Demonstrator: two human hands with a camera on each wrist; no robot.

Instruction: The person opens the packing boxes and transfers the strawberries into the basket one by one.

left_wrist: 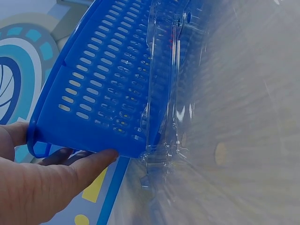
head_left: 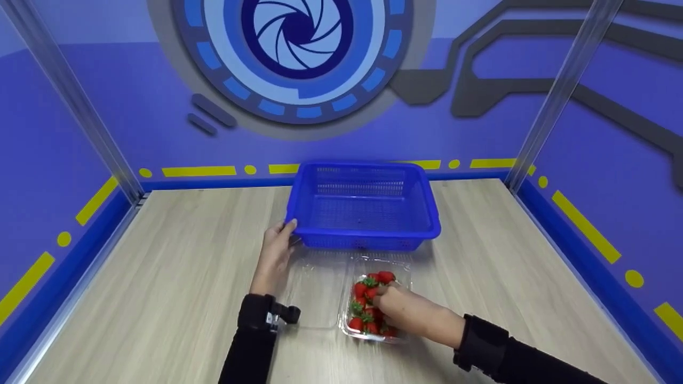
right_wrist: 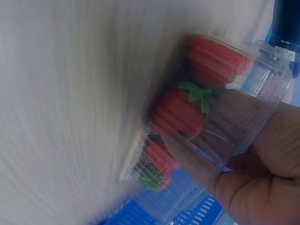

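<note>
A blue plastic basket [head_left: 368, 233] with slotted walls stands on the table. At its near left corner my left hand [head_left: 276, 250] grips the rim, and in the left wrist view the thumb [left_wrist: 96, 164] lies along the basket's side. In front of it lies an opened clear plastic clamshell box [head_left: 349, 325], its lid [head_left: 315, 290] flat to the left. Red strawberries [head_left: 358, 290] with green leaves fill the box side. My right hand [head_left: 408, 309] reaches in among them, seen through the clear wall in the right wrist view; whether it pinches a strawberry I cannot tell.
The wooden table [head_left: 176, 277] is enclosed by a blue-purple printed wall [head_left: 128, 96] behind and at both sides. Metal posts [head_left: 555, 96] stand at the back corners. The basket's far side is close to the back wall.
</note>
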